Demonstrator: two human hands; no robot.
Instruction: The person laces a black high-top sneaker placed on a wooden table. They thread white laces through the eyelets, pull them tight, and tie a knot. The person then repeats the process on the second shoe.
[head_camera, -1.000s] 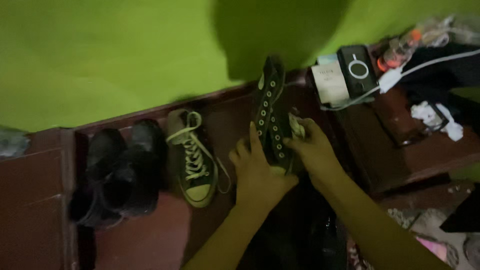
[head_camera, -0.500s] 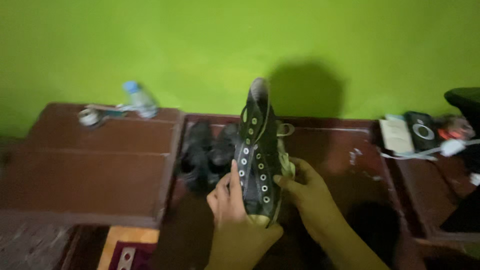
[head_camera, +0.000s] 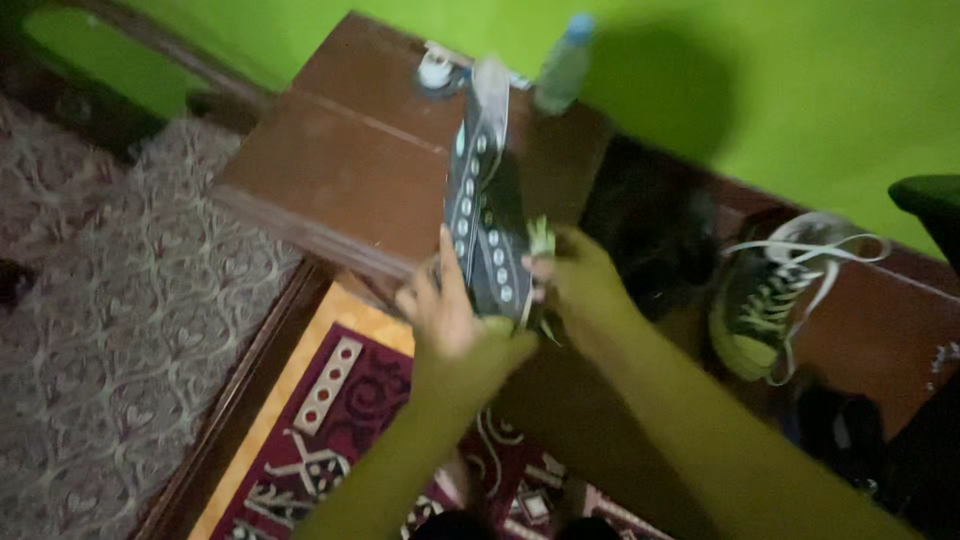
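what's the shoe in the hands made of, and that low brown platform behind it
High-top sneaker: looks like dark matte canvas, with shiny metal eyelets down both flaps and a pale rubber-like toe, though the image is blurred. Brown platform: probably painted or stained wood, smooth with a dull sheen and a seam line.

Both hands grip unlaced black high-top sneaker (head_camera: 487, 225): left hand (head_camera: 445, 318) at 7 o'clock, right hand (head_camera: 582, 285) at 4 o'clock; laced sneaker (head_camera: 768, 300) at 3 o'clock.

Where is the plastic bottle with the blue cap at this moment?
In the head view, the plastic bottle stands near the top centre, on the brown wooden ledge against the green wall, just right of the top of the held black sneaker.
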